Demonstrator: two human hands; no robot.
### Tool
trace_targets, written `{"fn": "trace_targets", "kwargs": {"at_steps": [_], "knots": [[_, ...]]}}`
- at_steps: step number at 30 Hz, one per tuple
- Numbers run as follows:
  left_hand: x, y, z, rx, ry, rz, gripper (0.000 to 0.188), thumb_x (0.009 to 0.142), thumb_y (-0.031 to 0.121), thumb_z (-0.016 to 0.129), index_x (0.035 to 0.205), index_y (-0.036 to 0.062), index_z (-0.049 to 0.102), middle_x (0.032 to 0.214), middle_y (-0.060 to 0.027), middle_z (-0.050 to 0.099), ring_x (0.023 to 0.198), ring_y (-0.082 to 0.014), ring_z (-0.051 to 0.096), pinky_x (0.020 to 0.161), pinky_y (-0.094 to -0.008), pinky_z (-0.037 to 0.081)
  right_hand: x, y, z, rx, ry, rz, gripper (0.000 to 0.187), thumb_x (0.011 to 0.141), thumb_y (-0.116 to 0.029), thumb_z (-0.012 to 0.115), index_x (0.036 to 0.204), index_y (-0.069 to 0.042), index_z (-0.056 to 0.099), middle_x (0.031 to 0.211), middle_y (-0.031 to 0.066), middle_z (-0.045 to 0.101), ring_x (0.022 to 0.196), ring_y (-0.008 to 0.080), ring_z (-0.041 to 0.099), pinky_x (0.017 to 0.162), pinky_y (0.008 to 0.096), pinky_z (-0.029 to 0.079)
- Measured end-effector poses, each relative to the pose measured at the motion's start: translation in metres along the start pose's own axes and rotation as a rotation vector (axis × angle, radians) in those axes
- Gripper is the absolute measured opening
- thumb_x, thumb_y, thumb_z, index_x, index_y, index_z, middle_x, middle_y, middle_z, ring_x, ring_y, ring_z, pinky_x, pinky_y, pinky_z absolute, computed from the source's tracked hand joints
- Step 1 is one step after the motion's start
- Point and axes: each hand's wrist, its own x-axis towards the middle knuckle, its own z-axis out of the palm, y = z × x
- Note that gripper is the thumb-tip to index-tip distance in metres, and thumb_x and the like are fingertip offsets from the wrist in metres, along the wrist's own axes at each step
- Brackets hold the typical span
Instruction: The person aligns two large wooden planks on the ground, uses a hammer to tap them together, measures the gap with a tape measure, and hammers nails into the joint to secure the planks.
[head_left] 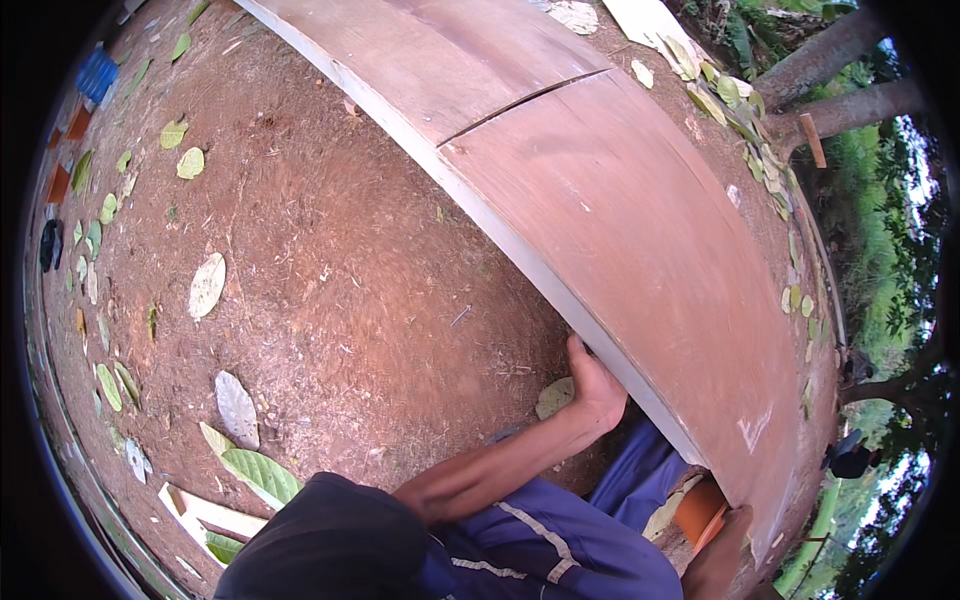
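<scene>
A long brown wooden panel point(620, 220) with a pale edge runs from the top of the view to the lower right. A dark gap crosses its upper part. My left hand point(598, 390) is closed on the panel's near edge; its thumb shows, while the fingers are hidden behind the edge. At the panel's lower right end is my right hand point(738, 522), only partly seen beside the wood, its fingers out of sight. An orange object point(700, 512) sits between that arm and my blue trouser leg point(640, 475).
Bare reddish soil point(350, 250) lies left of the panel, strewn with dry leaves point(208, 286). A pale wooden frame piece point(215, 515) is at lower left. A blue container point(96, 74) stands at far left. Tree trunks point(820, 65) rise at upper right.
</scene>
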Motion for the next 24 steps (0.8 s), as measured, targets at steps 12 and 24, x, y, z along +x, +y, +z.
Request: {"fn": "trace_targets", "kwargs": {"at_steps": [12, 24], "knots": [[0.004, 0.003, -0.008, -0.079, 0.054, -0.070, 0.069, 0.103, 0.058, 0.031, 0.143, 0.0051, 0.048, 0.146, -0.0084, 0.052, 0.139, -0.0213, 0.045, 0.117, -0.0400, 0.032, -0.057, 0.001, 0.033, -0.188, 0.005, 0.035, 0.059, 0.106, -0.038, 0.042, 0.146, 0.006, 0.045, 0.145, 0.0222, 0.054, 0.128, 0.0356, 0.058, 0.098, 0.0469, 0.056], [0.020, 0.014, -0.011, -0.128, -0.002, 0.013, 0.062, 0.106, 0.052, 0.032, 0.140, 0.0031, 0.051, 0.145, -0.0106, 0.055, 0.135, -0.0226, 0.049, 0.116, -0.0395, 0.034, -0.089, -0.009, 0.067, -0.270, -0.019, 0.023, 0.059, 0.107, -0.038, 0.042, 0.146, 0.006, 0.045, 0.143, 0.0224, 0.055, 0.127, 0.0351, 0.058, 0.097, 0.0463, 0.056]]}}
